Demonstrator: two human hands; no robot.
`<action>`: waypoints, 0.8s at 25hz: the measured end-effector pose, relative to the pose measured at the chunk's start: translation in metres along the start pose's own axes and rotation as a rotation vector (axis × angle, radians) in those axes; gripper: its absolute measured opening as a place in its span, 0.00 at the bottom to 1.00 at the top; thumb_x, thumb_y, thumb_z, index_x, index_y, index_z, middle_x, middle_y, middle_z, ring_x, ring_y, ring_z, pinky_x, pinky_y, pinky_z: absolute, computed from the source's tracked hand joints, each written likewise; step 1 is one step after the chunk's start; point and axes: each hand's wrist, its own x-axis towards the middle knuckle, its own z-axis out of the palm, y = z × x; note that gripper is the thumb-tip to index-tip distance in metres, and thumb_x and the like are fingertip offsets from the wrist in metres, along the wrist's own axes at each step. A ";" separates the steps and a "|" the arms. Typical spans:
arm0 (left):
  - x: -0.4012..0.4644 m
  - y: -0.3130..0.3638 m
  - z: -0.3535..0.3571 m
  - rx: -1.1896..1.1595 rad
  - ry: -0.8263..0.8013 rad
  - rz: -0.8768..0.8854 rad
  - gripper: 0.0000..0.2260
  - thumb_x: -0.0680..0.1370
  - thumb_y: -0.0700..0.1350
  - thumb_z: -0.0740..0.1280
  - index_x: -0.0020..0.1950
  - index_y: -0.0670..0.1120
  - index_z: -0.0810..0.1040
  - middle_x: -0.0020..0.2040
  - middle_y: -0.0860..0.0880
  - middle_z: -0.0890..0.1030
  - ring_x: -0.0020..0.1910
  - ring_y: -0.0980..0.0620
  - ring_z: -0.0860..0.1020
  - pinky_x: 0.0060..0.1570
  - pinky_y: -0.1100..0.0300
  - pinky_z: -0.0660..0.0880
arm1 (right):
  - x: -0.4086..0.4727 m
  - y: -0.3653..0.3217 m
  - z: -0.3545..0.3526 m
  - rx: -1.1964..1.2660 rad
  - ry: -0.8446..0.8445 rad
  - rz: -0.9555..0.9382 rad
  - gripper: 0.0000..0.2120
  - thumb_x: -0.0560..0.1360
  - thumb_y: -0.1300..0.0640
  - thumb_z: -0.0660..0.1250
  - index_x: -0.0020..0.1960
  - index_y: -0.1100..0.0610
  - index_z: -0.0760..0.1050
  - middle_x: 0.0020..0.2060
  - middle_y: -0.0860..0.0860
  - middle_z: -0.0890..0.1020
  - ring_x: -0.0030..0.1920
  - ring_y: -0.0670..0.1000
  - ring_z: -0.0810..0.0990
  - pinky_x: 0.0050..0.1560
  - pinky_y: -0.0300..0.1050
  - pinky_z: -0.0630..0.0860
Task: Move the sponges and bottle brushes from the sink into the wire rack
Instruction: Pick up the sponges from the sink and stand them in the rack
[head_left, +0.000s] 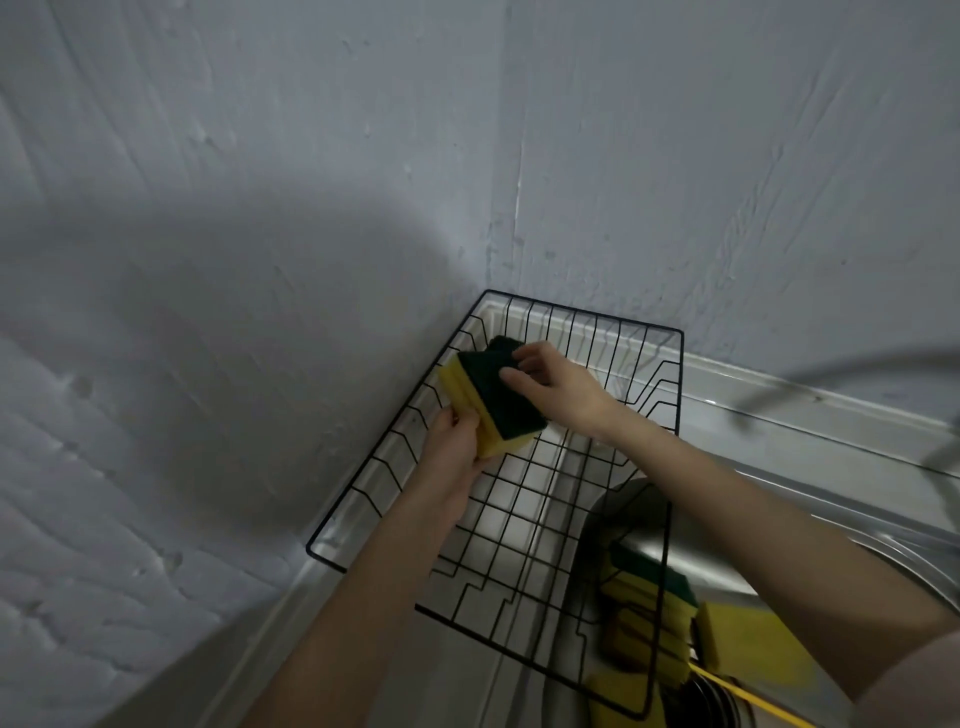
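Observation:
A stack of yellow sponges with dark green scouring tops (488, 400) is held over the far left corner of the black wire rack (519, 525). My left hand (454, 449) grips the stack from below at its near end. My right hand (556, 387) presses on the green top from the right. Several more yellow and green sponges (649, 597) lie in the steel sink (852, 525) at the lower right, partly behind the rack's edge. A thin yellow handle (737, 691) crosses near the drain; no brush head is visible.
The rack stands on the steel draining board (306, 582) in the corner of two grey plastered walls (260, 208). A blurred tap spout (852, 374) arches over the sink at the right. The sink drain (711, 699) shows at the bottom edge.

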 end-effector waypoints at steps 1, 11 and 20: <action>0.005 -0.001 0.003 -0.022 -0.001 -0.013 0.16 0.81 0.41 0.54 0.68 0.44 0.67 0.59 0.45 0.75 0.52 0.50 0.75 0.50 0.56 0.75 | -0.003 -0.001 0.000 -0.018 -0.038 0.000 0.25 0.76 0.49 0.62 0.69 0.58 0.62 0.63 0.56 0.74 0.55 0.50 0.74 0.46 0.34 0.74; 0.027 -0.016 0.000 -0.046 0.039 -0.213 0.08 0.77 0.34 0.58 0.43 0.42 0.75 0.35 0.45 0.70 0.33 0.52 0.68 0.38 0.63 0.70 | 0.002 0.017 0.016 -0.397 -0.118 -0.085 0.31 0.73 0.51 0.67 0.72 0.53 0.59 0.70 0.56 0.65 0.68 0.56 0.65 0.65 0.46 0.67; 0.017 -0.008 0.002 -0.162 0.081 -0.219 0.10 0.77 0.33 0.57 0.41 0.44 0.74 0.39 0.45 0.75 0.40 0.53 0.74 0.43 0.63 0.72 | 0.010 0.016 0.022 -0.667 -0.125 -0.143 0.29 0.75 0.48 0.62 0.73 0.50 0.57 0.73 0.54 0.61 0.70 0.56 0.60 0.69 0.51 0.63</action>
